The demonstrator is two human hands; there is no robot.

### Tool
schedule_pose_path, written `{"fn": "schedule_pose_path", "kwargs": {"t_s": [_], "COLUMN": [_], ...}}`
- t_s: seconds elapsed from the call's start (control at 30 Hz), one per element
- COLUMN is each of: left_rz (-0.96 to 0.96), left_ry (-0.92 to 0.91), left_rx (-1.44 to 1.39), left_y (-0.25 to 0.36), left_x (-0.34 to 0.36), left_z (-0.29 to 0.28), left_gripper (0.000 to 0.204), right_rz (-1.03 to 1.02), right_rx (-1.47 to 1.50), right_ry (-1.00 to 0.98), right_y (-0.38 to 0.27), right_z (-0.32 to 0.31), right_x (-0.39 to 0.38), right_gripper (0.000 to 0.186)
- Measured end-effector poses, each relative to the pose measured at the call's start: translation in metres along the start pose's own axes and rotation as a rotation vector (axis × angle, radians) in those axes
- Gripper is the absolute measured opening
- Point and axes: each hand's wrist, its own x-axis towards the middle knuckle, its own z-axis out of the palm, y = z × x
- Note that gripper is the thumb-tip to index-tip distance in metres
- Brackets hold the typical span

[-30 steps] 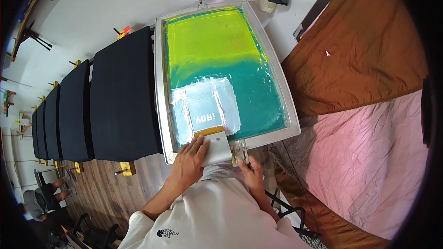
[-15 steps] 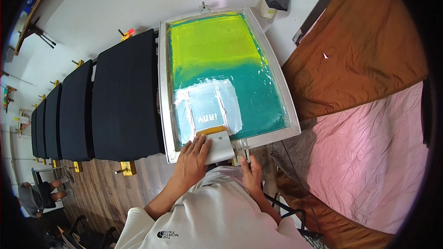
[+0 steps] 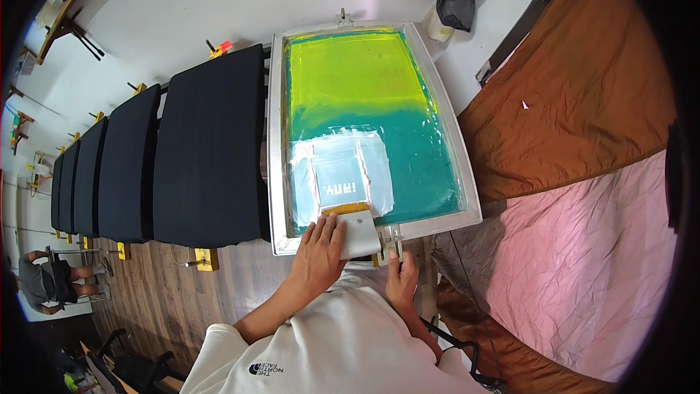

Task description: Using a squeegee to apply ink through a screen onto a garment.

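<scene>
Wooden floor [image 3: 164, 277] showed below a row of black-covered boards [image 3: 208, 153], and only a narrow gap parted the nearest board from the left edge of the printing screen [image 3: 434, 223]. That screen lay flat before the person, pale-rimmed, its mesh yellow-green at the far end and teal nearer, with white ink smeared around a bluish patch at near left. Across its near rim sat the squeegee [image 3: 359, 236], a grey metal plate with an amber edge. The left hand [image 3: 321, 246] lay over it, fingers extended, thumb hidden, so I couldn't tell whether it gripped; the right hand [image 3: 402, 277] touched a metal bracket [image 3: 391, 239], its closure unclear. Brown cloth [image 3: 569, 87] and pink cloth [image 3: 576, 263] crowded the right side.
</scene>
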Motion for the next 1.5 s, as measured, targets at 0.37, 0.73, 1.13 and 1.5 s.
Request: {"fn": "schedule_pose_path", "kwargs": {"t_s": [0.37,0.73,1.13,1.5], "left_rz": [0.004,0.057,0.087,0.084], "left_ry": [-0.024,-0.068,-0.101,-0.11], "left_rx": [0.034,0.09,0.074,0.084], "left_y": [-0.004,-0.007,-0.007,-0.007], "left_x": [0.004,0.009,0.013,0.015], "left_z": [0.001,-0.002,-0.008,-0.009], "left_gripper": [0.07,0.07,0.068,0.066], "right_rz": [-0.143,-0.164,-0.14,-0.133], "right_rx": [-0.068,-0.101,-0.07,-0.077], "right_ry": [0.036,0.037,0.008,0.011], "right_y": [0.011,0.008,0.015,0.015], "right_z": [0.001,0.001,0.002,0.002], "right_x": [0.005,0.005,0.005,0.005], "right_gripper": [0.041,0.036,0.037,0.037]}}
